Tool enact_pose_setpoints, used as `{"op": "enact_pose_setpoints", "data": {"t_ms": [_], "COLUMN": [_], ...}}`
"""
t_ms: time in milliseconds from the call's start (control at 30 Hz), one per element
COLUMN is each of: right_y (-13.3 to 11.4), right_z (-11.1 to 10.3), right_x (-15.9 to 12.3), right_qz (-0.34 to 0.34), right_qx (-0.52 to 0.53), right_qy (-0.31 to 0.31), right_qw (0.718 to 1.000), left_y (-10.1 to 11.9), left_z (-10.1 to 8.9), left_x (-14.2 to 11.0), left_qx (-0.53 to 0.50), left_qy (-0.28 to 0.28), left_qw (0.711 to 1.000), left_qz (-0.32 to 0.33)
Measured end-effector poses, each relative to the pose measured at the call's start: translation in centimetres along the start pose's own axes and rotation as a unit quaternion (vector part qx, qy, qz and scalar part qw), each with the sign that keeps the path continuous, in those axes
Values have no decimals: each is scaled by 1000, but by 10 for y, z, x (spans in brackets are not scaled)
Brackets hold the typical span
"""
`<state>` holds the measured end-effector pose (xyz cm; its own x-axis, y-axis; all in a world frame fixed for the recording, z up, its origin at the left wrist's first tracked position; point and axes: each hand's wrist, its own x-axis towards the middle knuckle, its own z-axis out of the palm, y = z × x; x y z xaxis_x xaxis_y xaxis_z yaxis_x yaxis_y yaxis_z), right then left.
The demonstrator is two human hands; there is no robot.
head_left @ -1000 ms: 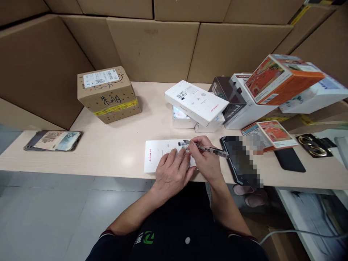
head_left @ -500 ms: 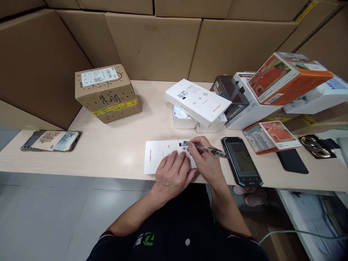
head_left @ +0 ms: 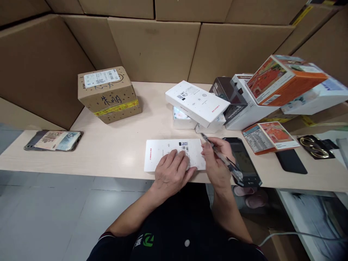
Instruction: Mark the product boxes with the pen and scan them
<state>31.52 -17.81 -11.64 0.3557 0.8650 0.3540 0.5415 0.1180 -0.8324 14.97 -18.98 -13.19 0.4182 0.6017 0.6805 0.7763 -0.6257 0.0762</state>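
- My left hand (head_left: 172, 172) lies palm down over the middle of the white box (head_left: 157, 156), forearm coming up from the lower left; its fingers are bent slightly and close together, thumb stretched rightward along the near edge.
- My right hand (head_left: 219, 165) is turned inward at the box's right end, thumb and fingers clamped on a pen (head_left: 223, 158).
- The pen slants, its dark end showing just past the far right corner.
- The box lies flat on the pale desk (head_left: 108, 156), near its front edge: slim, oblong, red lettering at the left end, small black printing toward the right.
- Part of a handheld device (head_left: 243, 156) shows beyond my right hand.
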Motion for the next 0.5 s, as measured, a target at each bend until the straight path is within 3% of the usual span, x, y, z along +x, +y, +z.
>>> {"op": "enact_pose_setpoints", "data": {"t_ms": [67,100,233,367,500], "right_y": [8,13,30,32,25], "right_z": [-16,-25,-49,-46,-42], "right_x": [-1,-1,0,1,3], "right_qz": [-56,-87,-147,-174,-168], "right_qx": [-82,-125,-312,-403,-414], "right_qy": [29,14,-133,-203,-205], "right_qw": [995,988,929,875,871], "left_y": [-1,-2,-3,-2,-2], "left_z": [1,2,4,5,4], "left_x": [0,0,0,1,1], "left_qx": [1,1,5,5,5], "left_qy": [2,2,10,31,31], "left_qw": [1000,1000,1000,999,999], "left_qz": [1,1,4,6,9]}}
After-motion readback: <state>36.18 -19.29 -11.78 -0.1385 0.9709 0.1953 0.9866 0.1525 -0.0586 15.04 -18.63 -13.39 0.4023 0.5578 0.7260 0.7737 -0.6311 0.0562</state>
